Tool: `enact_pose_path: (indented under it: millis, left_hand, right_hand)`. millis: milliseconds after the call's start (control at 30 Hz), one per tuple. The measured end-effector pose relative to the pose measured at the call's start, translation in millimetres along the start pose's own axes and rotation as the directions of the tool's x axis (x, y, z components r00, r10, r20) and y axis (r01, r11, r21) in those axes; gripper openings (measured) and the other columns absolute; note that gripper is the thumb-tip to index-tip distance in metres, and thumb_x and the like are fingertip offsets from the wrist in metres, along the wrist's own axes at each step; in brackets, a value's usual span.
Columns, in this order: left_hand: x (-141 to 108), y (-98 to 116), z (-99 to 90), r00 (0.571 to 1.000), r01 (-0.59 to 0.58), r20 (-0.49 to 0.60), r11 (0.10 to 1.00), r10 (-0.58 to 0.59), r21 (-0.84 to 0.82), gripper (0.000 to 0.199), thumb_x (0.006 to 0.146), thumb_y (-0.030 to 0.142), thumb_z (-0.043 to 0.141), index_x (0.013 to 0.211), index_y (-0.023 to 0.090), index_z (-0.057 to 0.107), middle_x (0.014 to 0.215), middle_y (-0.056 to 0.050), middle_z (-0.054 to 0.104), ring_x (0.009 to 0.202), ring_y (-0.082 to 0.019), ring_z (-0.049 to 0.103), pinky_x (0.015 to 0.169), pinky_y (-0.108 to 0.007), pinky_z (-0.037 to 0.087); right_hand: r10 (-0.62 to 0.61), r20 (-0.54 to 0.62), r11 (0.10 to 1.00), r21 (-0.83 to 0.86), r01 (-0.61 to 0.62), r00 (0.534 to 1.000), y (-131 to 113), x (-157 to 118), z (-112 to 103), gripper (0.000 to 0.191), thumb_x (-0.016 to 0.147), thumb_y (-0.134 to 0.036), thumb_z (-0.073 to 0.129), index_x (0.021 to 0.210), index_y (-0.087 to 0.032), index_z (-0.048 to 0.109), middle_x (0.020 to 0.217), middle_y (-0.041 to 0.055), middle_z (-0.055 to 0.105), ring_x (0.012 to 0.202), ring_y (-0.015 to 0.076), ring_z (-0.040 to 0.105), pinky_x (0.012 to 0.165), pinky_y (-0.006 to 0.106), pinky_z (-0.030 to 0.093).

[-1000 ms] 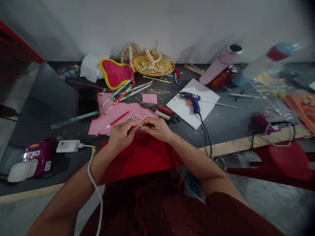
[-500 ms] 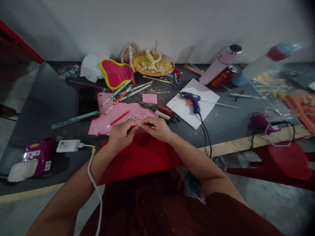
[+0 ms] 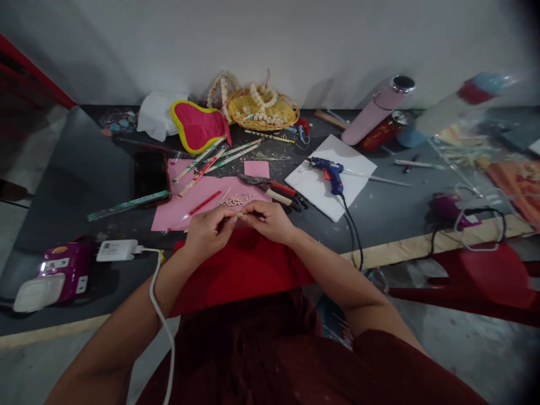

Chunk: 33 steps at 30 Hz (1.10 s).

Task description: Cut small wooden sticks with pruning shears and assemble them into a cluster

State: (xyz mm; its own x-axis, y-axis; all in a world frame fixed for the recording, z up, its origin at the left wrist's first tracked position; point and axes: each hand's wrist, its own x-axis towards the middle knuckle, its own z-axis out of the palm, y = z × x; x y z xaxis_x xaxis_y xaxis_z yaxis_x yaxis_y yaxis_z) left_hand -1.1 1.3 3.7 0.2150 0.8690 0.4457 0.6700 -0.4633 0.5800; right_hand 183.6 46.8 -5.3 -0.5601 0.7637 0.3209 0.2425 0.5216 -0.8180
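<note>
Fingertips of my left hand (image 3: 210, 228) and my right hand (image 3: 269, 220) meet over the table's front edge, both closed in a pinch. Between them is a small pale piece (image 3: 240, 214), wood-like in colour; its exact shape is too small to tell. Just beyond lies a heap of short cut stick bits (image 3: 239, 199) on pink paper (image 3: 202, 188). A red stick (image 3: 205, 203) rests on the paper by my left hand. Pruning shears (image 3: 274, 188) with red and white handles lie beyond my right hand. Red cloth (image 3: 236, 270) spreads below both hands.
A blue glue gun (image 3: 331, 173) lies on a white board (image 3: 314, 194), its cord trailing forward. At the back stand a wicker basket (image 3: 236, 121) and a pink flask (image 3: 371, 112). A white cable (image 3: 156, 298) crosses my left forearm. A purple power socket (image 3: 73, 264) sits left.
Almost nothing differs. The fingertips have shifted very slightly around the small pale piece, and both hands stay in the same place.
</note>
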Motion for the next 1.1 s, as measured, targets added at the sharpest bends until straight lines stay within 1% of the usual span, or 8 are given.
enact_pose_path:
  millis: [267, 567, 667, 733, 800, 900, 933, 1100]
  left_hand:
    - [0.7, -0.3, 1.2, 1.000, 0.002, 0.011, 1.000, -0.002, 0.018, 0.013, 0.084, 0.024, 0.054, 0.089, 0.018, 0.064, 0.078, -0.003, 0.071, 0.062, -0.011, 0.063, 0.057, -0.021, 0.045]
    - [0.6, -4.6, 2.4, 0.998, 0.009, 0.054, 0.999, -0.012, 0.041, 0.015, 0.085, 0.025, 0.052, 0.093, 0.020, 0.064, 0.085, -0.002, 0.072, 0.073, -0.014, 0.067, 0.066, -0.023, 0.049]
    - [-0.2, -7.7, 2.9, 0.998, 0.005, 0.067, 0.996, -0.011, 0.085, 0.016, 0.085, 0.025, 0.053, 0.096, 0.022, 0.064, 0.089, -0.002, 0.072, 0.076, -0.015, 0.068, 0.068, -0.024, 0.050]
    - [-0.9, -10.1, 4.0, 0.999, 0.007, 0.039, 0.992, -0.012, 0.124, 0.015, 0.084, 0.027, 0.055, 0.095, 0.023, 0.064, 0.087, -0.001, 0.072, 0.074, -0.016, 0.068, 0.065, -0.025, 0.049]
    - [-1.6, -12.1, 5.2, 0.999, 0.015, 0.046, 0.989, -0.022, 0.149, 0.015, 0.083, 0.028, 0.056, 0.094, 0.024, 0.065, 0.087, -0.001, 0.072, 0.073, -0.017, 0.068, 0.063, -0.025, 0.048]
    - [-1.5, -13.2, 5.6, 0.996, 0.070, 0.036, 0.972, -0.079, 0.223, 0.015, 0.082, 0.031, 0.057, 0.094, 0.025, 0.065, 0.083, -0.001, 0.072, 0.066, -0.018, 0.066, 0.056, -0.026, 0.046]
    - [-1.1, -13.0, 5.4, 0.993, 0.085, 0.061, 0.968, -0.103, 0.237, 0.017, 0.082, 0.032, 0.057, 0.096, 0.025, 0.064, 0.083, 0.000, 0.072, 0.065, -0.018, 0.066, 0.054, -0.026, 0.046]
    - [1.3, -8.5, 4.1, 0.992, 0.116, 0.032, 0.968, -0.126, 0.223, 0.017, 0.082, 0.035, 0.058, 0.098, 0.036, 0.062, 0.087, 0.007, 0.070, 0.069, -0.020, 0.066, 0.055, -0.031, 0.047]
  right_hand:
    - [-0.011, -0.003, 1.000, 0.029, 0.011, 1.000, -1.8, -0.4, -0.8, 0.016, 0.085, -0.027, 0.054, 0.089, -0.014, 0.062, 0.080, 0.0032, 0.065, 0.066, 0.0083, 0.056, 0.061, 0.019, 0.044]
    - [-0.042, 0.020, 0.994, -0.097, 0.044, 0.999, -1.6, 1.5, -2.4, 0.015, 0.084, -0.025, 0.053, 0.090, -0.015, 0.062, 0.082, 0.0040, 0.067, 0.071, 0.0098, 0.059, 0.067, 0.021, 0.045]
    - [-0.054, 0.059, 0.988, -0.145, 0.062, 0.997, 0.4, 2.3, -3.7, 0.016, 0.086, -0.025, 0.051, 0.092, -0.015, 0.062, 0.085, 0.0045, 0.067, 0.076, 0.0103, 0.059, 0.071, 0.021, 0.045]
    - [-0.049, 0.104, 0.984, -0.163, 0.066, 0.993, 1.6, 2.9, -5.9, 0.016, 0.087, -0.025, 0.050, 0.093, -0.015, 0.061, 0.088, 0.0049, 0.067, 0.079, 0.0107, 0.059, 0.074, 0.021, 0.045]
    - [-0.048, 0.143, 0.984, -0.164, 0.071, 0.989, 2.0, 3.4, -8.7, 0.016, 0.087, -0.023, 0.050, 0.096, -0.015, 0.060, 0.091, 0.0054, 0.066, 0.082, 0.0108, 0.059, 0.076, 0.021, 0.045]
    - [-0.056, 0.176, 0.981, -0.172, 0.087, 0.983, 0.4, 4.1, -12.6, 0.016, 0.087, -0.022, 0.050, 0.097, -0.014, 0.060, 0.094, 0.0067, 0.066, 0.085, 0.0110, 0.059, 0.078, 0.020, 0.044]
    - [-0.056, 0.187, 0.980, -0.176, 0.090, 0.981, -0.4, 4.4, -13.6, 0.016, 0.088, -0.021, 0.050, 0.097, -0.013, 0.059, 0.094, 0.0068, 0.066, 0.086, 0.0110, 0.059, 0.079, 0.019, 0.043]
    - [-0.027, 0.195, 0.971, -0.228, 0.072, 0.980, -1.1, 5.5, -15.9, 0.015, 0.088, -0.017, 0.048, 0.097, -0.014, 0.059, 0.098, 0.0060, 0.065, 0.093, 0.0109, 0.058, 0.082, 0.018, 0.042]
